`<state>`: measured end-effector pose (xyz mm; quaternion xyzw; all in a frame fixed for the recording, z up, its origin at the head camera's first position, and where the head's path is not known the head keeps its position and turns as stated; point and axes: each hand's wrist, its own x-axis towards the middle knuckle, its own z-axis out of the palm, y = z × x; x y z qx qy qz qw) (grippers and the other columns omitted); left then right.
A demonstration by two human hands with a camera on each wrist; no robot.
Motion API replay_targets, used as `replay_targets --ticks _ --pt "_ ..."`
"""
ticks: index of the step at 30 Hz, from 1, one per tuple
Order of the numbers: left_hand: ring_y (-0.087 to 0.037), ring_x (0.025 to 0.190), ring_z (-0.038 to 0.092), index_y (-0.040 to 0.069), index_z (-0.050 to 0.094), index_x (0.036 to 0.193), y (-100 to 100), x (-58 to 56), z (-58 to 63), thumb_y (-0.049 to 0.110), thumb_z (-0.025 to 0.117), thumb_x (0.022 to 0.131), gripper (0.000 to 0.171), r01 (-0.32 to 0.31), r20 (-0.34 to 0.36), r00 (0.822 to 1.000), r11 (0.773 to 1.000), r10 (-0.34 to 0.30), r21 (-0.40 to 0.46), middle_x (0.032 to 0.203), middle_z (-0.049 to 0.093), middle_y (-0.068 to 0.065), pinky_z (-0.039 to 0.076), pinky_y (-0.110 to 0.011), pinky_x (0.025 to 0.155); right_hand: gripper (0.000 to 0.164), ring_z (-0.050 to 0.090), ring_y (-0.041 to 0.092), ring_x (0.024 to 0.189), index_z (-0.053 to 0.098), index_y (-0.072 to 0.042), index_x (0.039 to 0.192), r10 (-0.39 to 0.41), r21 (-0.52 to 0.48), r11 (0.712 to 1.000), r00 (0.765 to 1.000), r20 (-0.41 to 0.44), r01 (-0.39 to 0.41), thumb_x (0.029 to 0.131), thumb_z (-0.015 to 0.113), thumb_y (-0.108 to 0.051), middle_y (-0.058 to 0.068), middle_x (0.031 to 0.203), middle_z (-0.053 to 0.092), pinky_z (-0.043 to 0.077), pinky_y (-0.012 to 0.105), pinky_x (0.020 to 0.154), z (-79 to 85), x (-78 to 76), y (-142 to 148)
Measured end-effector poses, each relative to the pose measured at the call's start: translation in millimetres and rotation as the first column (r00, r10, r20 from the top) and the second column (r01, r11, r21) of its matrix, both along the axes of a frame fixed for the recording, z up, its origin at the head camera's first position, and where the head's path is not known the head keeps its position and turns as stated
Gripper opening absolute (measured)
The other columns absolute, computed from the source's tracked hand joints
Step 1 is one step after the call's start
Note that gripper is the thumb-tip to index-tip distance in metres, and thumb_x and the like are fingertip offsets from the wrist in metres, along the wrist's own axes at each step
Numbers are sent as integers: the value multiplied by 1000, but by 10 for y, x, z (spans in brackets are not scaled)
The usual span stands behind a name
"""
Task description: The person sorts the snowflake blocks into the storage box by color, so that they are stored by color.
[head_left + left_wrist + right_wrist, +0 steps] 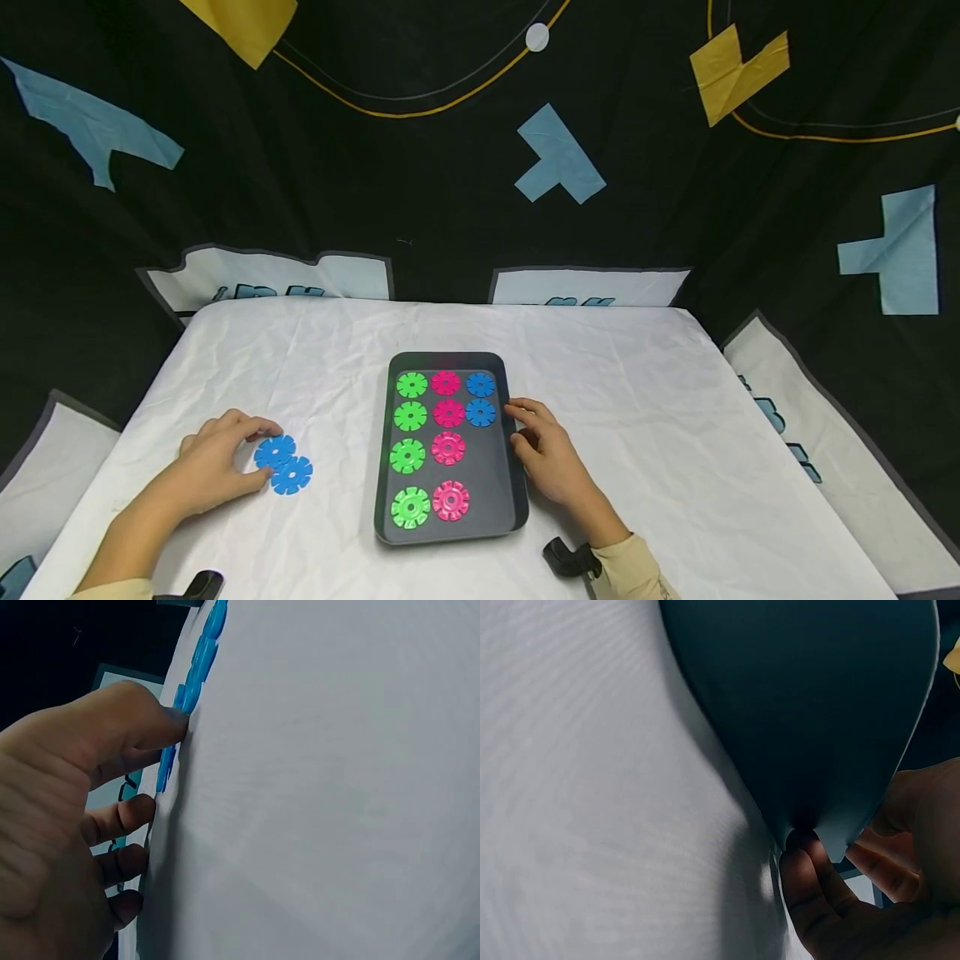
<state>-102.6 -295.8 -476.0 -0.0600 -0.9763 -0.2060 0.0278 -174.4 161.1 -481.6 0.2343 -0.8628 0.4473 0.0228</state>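
Observation:
On the white cloth at the left lie two overlapping blue notched plastic discs (pixel 292 476). My left hand (pixel 213 467) spans the upper blue disc (pixel 274 451), forefinger at its far edge and thumb at its near edge. The left wrist view has the thumb over the blue discs (pixel 201 660) edge-on, close to the cloth. A dark grey baking tray (pixel 498 500) stands in the middle, holding columns of green discs (pixel 409 416), pink discs (pixel 449 413) and blue discs (pixel 480 412). My right hand (pixel 551 458) touches the tray's right side with loosely bent fingers.
White cloth (pixel 675 467) covers the table. Behind it hangs a black curtain (pixel 420 192) with blue and yellow shapes. Each wrist wears a black device, one (pixel 570 557) by the right sleeve.

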Motion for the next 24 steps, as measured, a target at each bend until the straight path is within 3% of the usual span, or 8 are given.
replay_targets --ticks 12,20,24 --pt "-30 95 48 10 57 93 69 -56 17 38 85 58 52 -27 3 1000 999 27 -41 97 54 -7 33 -55 77 40 58 21 111 59 -1 133 -9 -5 1000 1000 -2 9 93 58 -2 6 142 48 48 33 82 -12 13 4" --pt "-22 87 51 3 57 102 75 -62 3 30 84 63 54 -45 14 999 998 44 48 93 55 -3 42 -46 78 40 61 20 107 59 -2 133 -10 -7 1000 1000 3 10 93 57 -2 6 142 48 49 36 86 -32 3 3" --pt "-21 87 51 1 58 105 114 -72 42 26 85 65 55 -39 -29 999 995 42 88 95 56 -5 45 -44 78 40 61 21 108 59 -3 133 -6 -4 1000 1000 4 6 94 57 -3 6 142 48 49 36 87 -31 -4 0"
